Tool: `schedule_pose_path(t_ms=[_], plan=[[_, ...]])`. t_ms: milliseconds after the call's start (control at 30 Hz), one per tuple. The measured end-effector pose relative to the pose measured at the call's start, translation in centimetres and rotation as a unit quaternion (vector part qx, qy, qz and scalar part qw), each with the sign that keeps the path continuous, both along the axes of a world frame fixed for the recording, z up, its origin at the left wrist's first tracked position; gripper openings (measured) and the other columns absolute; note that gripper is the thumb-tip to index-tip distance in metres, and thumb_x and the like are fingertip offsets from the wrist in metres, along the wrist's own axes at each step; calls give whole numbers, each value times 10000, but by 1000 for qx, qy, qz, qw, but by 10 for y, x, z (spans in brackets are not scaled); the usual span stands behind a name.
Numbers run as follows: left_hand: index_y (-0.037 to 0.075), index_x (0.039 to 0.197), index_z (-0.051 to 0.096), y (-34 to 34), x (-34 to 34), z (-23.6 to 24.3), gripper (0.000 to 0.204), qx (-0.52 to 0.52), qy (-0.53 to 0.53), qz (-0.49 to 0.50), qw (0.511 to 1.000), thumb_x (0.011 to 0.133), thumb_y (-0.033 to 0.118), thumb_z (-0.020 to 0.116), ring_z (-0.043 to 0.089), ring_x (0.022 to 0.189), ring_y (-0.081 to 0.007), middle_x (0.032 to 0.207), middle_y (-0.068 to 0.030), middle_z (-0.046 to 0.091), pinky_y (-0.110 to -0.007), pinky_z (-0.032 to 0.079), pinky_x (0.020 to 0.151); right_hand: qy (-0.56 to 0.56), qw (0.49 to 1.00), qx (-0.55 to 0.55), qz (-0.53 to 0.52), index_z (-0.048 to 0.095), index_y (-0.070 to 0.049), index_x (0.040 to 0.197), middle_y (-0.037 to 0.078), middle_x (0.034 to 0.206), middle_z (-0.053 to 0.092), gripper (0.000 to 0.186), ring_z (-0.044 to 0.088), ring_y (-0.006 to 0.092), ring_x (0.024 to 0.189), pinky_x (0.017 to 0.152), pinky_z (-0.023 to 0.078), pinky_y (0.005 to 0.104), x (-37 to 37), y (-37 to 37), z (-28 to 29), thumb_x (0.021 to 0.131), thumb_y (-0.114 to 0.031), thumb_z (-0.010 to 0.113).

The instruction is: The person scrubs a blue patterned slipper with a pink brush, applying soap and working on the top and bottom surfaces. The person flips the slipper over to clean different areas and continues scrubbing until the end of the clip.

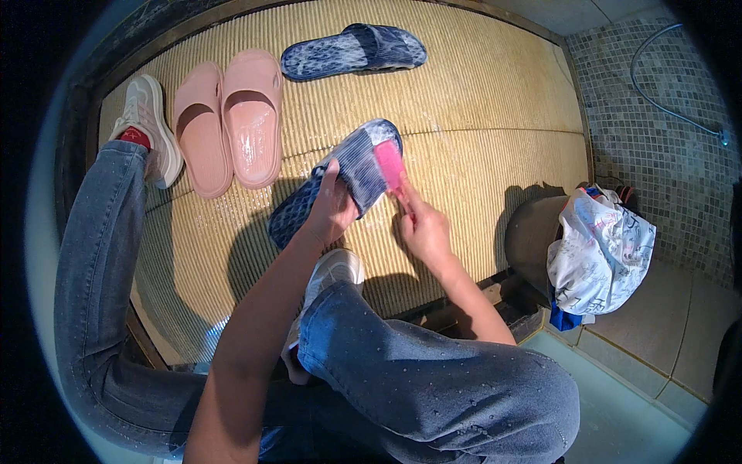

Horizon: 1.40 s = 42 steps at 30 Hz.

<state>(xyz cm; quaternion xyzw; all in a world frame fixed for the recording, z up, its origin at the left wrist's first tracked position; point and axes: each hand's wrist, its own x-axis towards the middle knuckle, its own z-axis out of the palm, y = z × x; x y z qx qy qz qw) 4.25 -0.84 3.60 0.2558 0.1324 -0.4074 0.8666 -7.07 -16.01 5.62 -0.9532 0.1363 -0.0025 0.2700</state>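
At far left on the yellow ribbed mat [479, 85], a white and grey sneaker [151, 127] worn over a red sock, at the end of a blue denim leg. Just beside it, to the right, a pair of pale pink rubber slides [228, 124] lying side by side, touching, soles down and wet-looking. Further back and to the right, well apart from the pair, a single dark blue patterned slide [352, 50] lying flat on the mat.

At centre, a matching dark blue patterned slide sandal [340, 182] lifted off the mat and tilted, ribbed sole turned up toward the camera. Left hand [332, 209] clenched around the sandal's middle, thumb over the edge. Right hand [423, 228] gripping a pink plastic brush [389, 164], brush head pressed against the toe end of the upturned sole. Below the hands, a second white sneaker [332, 271] planted at the mat's near edge.

At right, beside the mat, a dark round bin [529, 236] with a white printed cloth [603, 247] draped over it, a blue fabric [563, 319] showing beneath. Behind, grey mosaic tiling [657, 147] with a thin hose [657, 100] curving across it.
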Motion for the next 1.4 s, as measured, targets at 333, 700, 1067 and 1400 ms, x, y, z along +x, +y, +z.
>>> schedule_pose_path(t_ms=[333, 700, 1067, 1400], plan=[[52, 1382, 434, 2, -3, -22, 569, 0, -1, -25, 1000, 1022, 491, 397, 504, 1268, -222, 1341, -93, 544, -376, 367, 1121, 0, 1000, 20, -11, 410, -232, 1478, 180, 746, 644, 746, 644, 329, 634, 590, 521, 429, -5, 1, -4, 784, -30, 593], [-34, 977, 644, 10, -38, -32, 304, 497, -475, -41, 725, 926, 265, 656, 605, 729, -224, 854, -142, 663, -358, 479, 703, 12, 995, 77, -68, 389, -230, 1491, 228, 736, 632, 761, 635, 360, 620, 597, 520, 445, -5, 5, -16, 783, -13, 564], [39, 1044, 636, 44, 15, -22, 267, 200, -80, -99, 971, 993, 289, 556, 612, 691, -117, 820, -8, 642, -275, 505, 603, -73, 994, -3, 75, 422, -274, 1472, 96, 665, 575, 712, 558, 243, 497, 485, 495, 393, -17, 39, 9, 816, -71, 611], [30, 1158, 592, 40, 30, -35, 319, 125, -21, -148, 981, 1003, 304, 538, 674, 881, -158, 1049, -64, 677, -323, 561, 769, -50, 998, 17, 31, 325, -226, 1522, 97, 767, 662, 793, 616, 224, 589, 532, 514, 371, -9, 22, 19, 803, -11, 579]])
